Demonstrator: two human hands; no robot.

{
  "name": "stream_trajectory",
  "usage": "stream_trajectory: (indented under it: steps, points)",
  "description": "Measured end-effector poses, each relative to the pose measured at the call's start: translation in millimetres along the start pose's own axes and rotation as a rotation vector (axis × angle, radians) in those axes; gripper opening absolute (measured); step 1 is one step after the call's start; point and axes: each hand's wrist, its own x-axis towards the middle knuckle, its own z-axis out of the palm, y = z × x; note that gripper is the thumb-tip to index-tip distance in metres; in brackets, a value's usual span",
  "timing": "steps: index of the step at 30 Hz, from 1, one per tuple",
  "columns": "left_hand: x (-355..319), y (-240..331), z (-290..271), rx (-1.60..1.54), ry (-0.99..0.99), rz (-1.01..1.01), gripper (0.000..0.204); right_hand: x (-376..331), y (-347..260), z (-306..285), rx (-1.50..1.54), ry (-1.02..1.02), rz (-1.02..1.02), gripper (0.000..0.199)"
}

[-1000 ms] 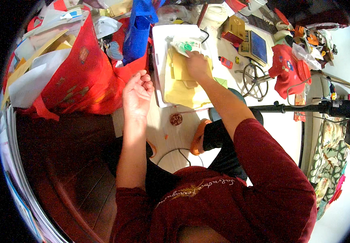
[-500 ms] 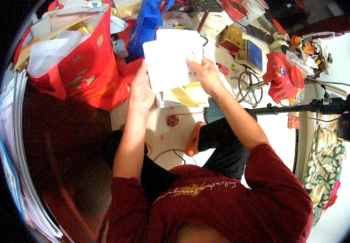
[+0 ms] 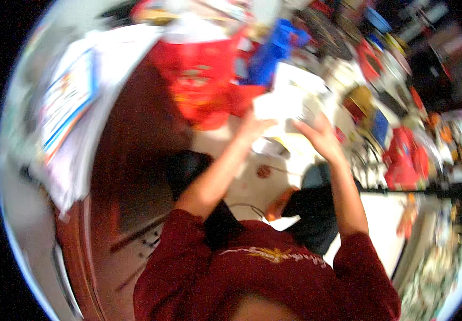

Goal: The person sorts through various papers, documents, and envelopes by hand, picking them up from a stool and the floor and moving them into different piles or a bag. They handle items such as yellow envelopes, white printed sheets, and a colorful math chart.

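Observation:
The whole view is smeared by motion. A bundle of white papers (image 3: pixel 279 107) is between my two hands, in front of me and over the floor. My left hand (image 3: pixel 253 127) grips its left edge. My right hand (image 3: pixel 321 138) holds the right side, its thumb lying across the front. Below the white sheets, between my hands, shows a yellowish paper (image 3: pixel 298 145). Print on the sheets is too blurred to make out.
Left of my hands stand a red bag (image 3: pixel 201 80) stuffed with papers and a blue bag (image 3: pixel 273 53). A dark wooden cabinet (image 3: pixel 134 117) with stacked magazines (image 3: pixel 73 96) lies further left. Another red bag (image 3: pixel 402 158) and a black pole (image 3: pixel 407 191) are at right.
The view has swung, so the surroundings sit further right and lower, with more of the magazines and cabinet showing at left. Both hands still hold the papers, now seen at a tilt.

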Motion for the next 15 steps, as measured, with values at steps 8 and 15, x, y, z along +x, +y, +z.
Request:
stream_trajectory:
  steps: [8,15]
  points:
    - [-80.2,239.2,-10.5,0.212,0.487,0.434,0.021,-22.9,43.1,-11.8,0.640,0.099,0.117,0.047]
    - [-127.3,311.3,-86.5,-0.241,0.622,0.716,0.031,-66.2,98.2,-14.7,0.943,0.102,0.329,0.034]
